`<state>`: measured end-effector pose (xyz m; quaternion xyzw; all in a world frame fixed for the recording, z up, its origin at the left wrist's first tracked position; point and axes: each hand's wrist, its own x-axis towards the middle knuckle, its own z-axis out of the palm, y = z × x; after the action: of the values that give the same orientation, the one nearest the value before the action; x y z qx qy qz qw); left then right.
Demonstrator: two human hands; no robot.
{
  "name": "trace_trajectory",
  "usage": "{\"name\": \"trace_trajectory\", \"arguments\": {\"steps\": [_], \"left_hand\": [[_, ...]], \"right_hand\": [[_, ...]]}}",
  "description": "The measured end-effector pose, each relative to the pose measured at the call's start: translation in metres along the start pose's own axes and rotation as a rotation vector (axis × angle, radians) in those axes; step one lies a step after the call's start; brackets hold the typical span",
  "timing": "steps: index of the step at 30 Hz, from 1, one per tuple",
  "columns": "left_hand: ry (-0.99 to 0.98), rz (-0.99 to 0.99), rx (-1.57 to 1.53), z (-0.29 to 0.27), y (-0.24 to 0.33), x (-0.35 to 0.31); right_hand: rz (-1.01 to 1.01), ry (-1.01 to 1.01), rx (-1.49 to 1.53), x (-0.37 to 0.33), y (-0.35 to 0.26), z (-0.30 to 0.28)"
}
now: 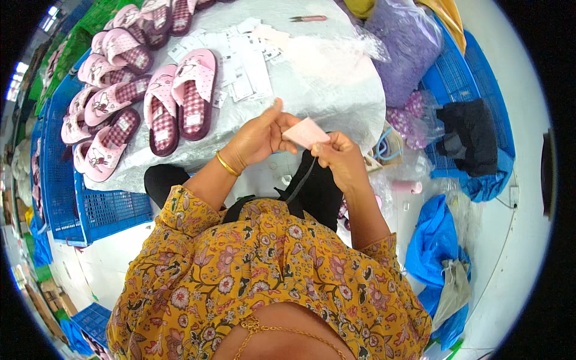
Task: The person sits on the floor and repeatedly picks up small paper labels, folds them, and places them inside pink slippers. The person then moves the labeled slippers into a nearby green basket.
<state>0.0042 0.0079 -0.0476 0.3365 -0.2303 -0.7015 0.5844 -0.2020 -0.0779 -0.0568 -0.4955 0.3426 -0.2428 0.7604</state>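
Observation:
My right hand (343, 161) pinches a small pale pink card (306, 132) at its right corner, over the table's near edge. My left hand (261, 133) is open, thumb raised and fingers loosely spread, close to the card's left edge; whether the fingertips touch it I cannot tell. Ahead and to the left, a pair of pink slippers, one (162, 111) beside the other (194, 96), lies on the plastic-covered table (342, 84). Their soles are dark red with checked insoles. White paper tags (242, 84) are scattered just beyond my left hand.
More pink slippers (111, 144) line the table's left side, beside a blue crate (111, 210). A pair of red-handled snips (308, 18) lies at the far side. To the right are a purple fluffy bundle (408, 54), a black cloth (468, 135) on blue crates and a blue sheet (433, 240).

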Motion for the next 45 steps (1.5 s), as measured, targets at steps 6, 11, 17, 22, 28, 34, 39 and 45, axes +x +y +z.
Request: {"name": "trace_trajectory", "arguments": {"steps": [6, 11, 17, 22, 28, 34, 39, 45], "left_hand": [[-0.069, -0.106, 0.62, 0.006, 0.007, 0.001], [-0.003, -0.107, 0.694, 0.005, -0.006, -0.007], [0.079, 0.049, 1.03, 0.007, -0.021, -0.018], [0.253, 0.272, 1.493, 0.021, -0.012, -0.03], [0.331, 0.354, 1.476, 0.025, 0.01, -0.04], [0.429, 0.439, 1.313, 0.015, 0.008, -0.044], [0.846, 0.735, 1.739, -0.019, 0.041, -0.031], [0.779, 0.586, 2.024, -0.052, 0.046, -0.019]], "right_hand": [[-0.015, -0.192, -0.363, -0.008, -0.012, 0.008], [-0.062, -0.193, -0.449, -0.007, -0.006, 0.011], [-0.047, -0.192, -0.474, -0.009, -0.008, 0.016], [-0.101, -0.222, -0.58, -0.002, -0.013, 0.008], [-0.197, -0.239, -0.278, 0.011, -0.014, 0.029], [-0.122, -0.312, -0.313, 0.025, -0.001, 0.046], [-0.147, -0.227, -0.346, 0.028, -0.004, 0.047], [-0.155, -0.206, -0.277, 0.03, -0.003, 0.047]]}}
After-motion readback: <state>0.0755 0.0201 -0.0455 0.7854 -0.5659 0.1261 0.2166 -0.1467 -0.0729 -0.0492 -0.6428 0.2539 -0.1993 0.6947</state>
